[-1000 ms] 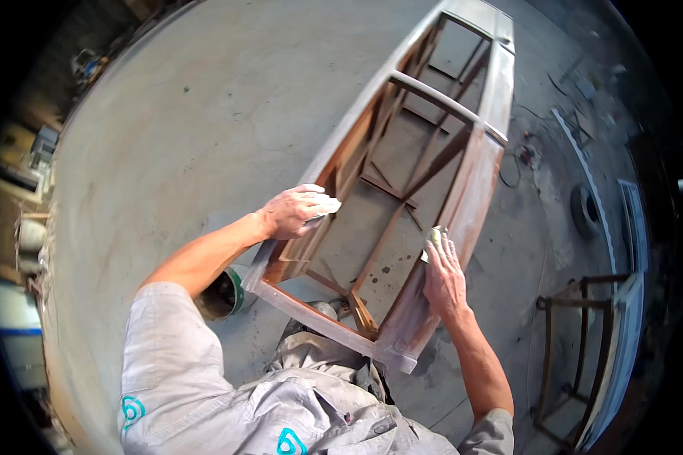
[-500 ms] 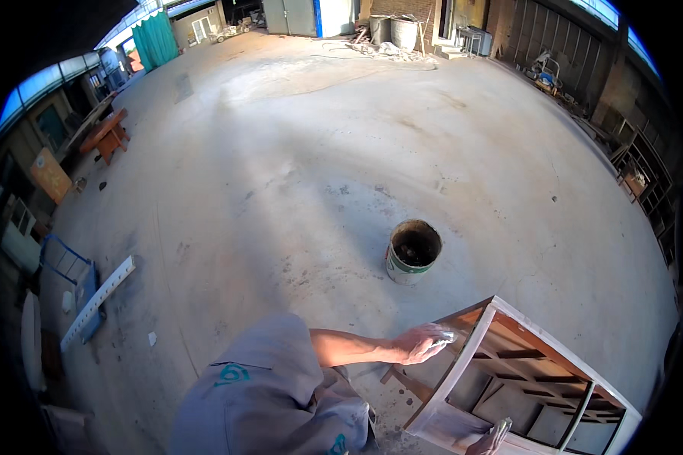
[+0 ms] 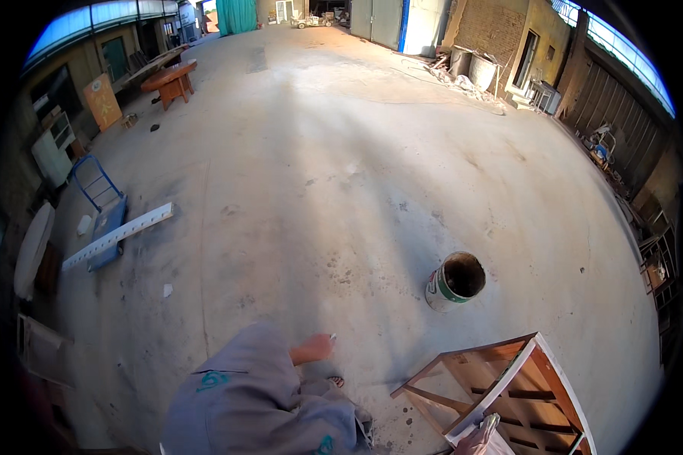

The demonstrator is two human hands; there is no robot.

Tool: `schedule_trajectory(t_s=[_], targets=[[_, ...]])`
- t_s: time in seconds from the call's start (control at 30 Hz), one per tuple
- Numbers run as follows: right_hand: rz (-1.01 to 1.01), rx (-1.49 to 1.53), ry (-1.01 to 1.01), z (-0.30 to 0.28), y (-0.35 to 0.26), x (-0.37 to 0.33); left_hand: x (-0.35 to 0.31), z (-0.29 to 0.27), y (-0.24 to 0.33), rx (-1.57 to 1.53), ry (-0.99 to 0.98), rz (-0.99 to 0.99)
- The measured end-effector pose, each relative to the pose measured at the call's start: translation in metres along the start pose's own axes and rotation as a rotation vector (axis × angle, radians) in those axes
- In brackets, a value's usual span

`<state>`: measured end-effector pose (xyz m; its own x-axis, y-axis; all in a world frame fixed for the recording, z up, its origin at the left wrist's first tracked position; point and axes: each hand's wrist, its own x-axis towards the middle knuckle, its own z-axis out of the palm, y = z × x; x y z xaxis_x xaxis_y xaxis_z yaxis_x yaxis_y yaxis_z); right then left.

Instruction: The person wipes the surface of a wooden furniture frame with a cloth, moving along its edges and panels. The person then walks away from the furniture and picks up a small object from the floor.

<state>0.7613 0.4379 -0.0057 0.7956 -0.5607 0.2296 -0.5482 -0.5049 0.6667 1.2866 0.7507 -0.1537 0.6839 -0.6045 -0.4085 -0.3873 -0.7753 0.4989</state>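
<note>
My left hand (image 3: 316,348) is closed in front of my body, over the floor and apart from the furniture. A small pale thing (image 3: 333,336) pokes out of its fingers, too small to name. At the lower edge, my right hand (image 3: 481,440) is closed against the near edge of a wooden furniture frame (image 3: 514,371). What those fingers hold, if anything, I cannot make out. The frame stands tilted at the lower right, with whitish outer edges, reddish-brown inner sides and dark slats across it. Part of it is cut off by the picture's edge.
An open bucket (image 3: 454,282), green and white with a dirty inside, stands beyond the frame. To the left lie a blue hand trolley (image 3: 108,227) and a long white perforated strip (image 3: 133,230). A round wooden table (image 3: 171,79) stands farther back on the concrete floor.
My left hand has come off the frame's far left side and drawn back left toward my body. My right hand stays at the frame. The view has turned, shifting the bucket rightward.
</note>
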Motion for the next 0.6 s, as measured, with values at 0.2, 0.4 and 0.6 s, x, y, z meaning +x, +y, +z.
schedule_trajectory(t_s=[0.2,0.4,0.6], targets=[[0.637,1.257,-0.151,0.064,0.062,-0.039,-0.067,-0.023,-0.067,-0.112,0.149,-0.327],[0.086,0.583,0.298,0.053,-0.040,0.015,-0.107,0.011,-0.083,0.015,0.122,-0.178],[0.598,0.729,-0.102,0.013,0.050,-0.065,-0.189,0.019,-0.077,-0.022,0.276,-0.184]])
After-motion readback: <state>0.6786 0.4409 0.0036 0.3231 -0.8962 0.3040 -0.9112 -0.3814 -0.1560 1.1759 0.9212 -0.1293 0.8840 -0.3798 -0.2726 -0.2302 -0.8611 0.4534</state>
